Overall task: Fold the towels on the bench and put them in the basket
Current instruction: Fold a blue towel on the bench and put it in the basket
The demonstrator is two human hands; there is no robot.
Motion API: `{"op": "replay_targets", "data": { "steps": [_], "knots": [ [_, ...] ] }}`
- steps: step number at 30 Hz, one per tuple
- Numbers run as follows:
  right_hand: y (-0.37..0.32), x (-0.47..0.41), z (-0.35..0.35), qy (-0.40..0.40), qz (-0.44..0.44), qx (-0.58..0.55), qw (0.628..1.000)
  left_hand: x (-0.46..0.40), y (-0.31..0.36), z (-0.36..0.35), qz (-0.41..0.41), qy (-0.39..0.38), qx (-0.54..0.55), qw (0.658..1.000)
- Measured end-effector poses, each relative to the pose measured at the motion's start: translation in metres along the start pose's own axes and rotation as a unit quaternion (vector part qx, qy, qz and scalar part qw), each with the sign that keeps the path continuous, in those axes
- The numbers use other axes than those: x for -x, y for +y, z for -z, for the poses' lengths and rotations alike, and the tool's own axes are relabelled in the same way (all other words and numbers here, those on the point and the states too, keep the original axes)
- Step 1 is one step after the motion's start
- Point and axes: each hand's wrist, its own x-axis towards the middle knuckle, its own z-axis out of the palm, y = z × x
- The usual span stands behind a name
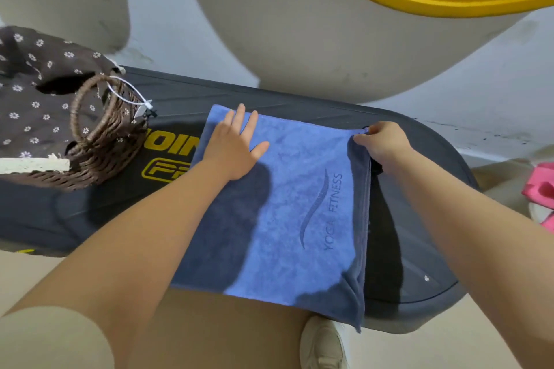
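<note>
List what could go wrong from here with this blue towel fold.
1. The blue towel overhangs the near edge of the bench; it may slide off once the flat left hand lifts.
2. The right hand pinches only the far right corner, so the stacked layers below could splay during the next fold.
3. The basket sits left, its floral liner bunched over the opening, which may snag the towel.

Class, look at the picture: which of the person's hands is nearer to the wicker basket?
Left. The left hand presses flat on the blue towel just beside the basket; the right hand pinches the towel's far edge.
</note>
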Motion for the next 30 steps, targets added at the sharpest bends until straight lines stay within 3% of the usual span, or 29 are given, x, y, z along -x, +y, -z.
{"op": "replay_targets", "data": {
  "steps": [6,12,16,19,21,24,26,30],
  "knots": [
    [-0.006,0.002,0.011,0.018,0.034,0.079,0.996,0.000,-0.003,0.003,0.006,0.050,0.068,0.996],
    [-0.010,0.008,0.018,-0.091,-0.034,-0.196,0.976,-0.013,-0.014,0.010,-0.018,0.089,0.073,0.993],
    [-0.008,0.008,0.030,-0.187,-0.033,-0.173,0.966,-0.007,-0.015,0.025,-0.014,0.134,-0.037,0.990],
    [-0.008,0.002,0.034,-0.137,-0.021,-0.144,0.980,-0.008,-0.020,0.034,-0.022,0.117,-0.130,0.984],
    [-0.010,-0.002,0.037,-0.092,0.003,-0.100,0.991,-0.016,-0.020,0.040,-0.021,0.104,-0.127,0.986],
    [-0.015,-0.012,0.038,-0.042,0.069,0.098,0.992,-0.026,-0.014,0.047,-0.036,0.102,-0.148,0.983],
    [-0.015,-0.021,0.037,0.015,0.094,0.167,0.981,-0.030,-0.009,0.053,-0.040,0.124,-0.160,0.978],
    [-0.011,-0.017,0.031,0.094,0.132,0.152,0.975,-0.033,0.001,0.050,0.015,0.171,-0.154,0.973]
  ]
}}
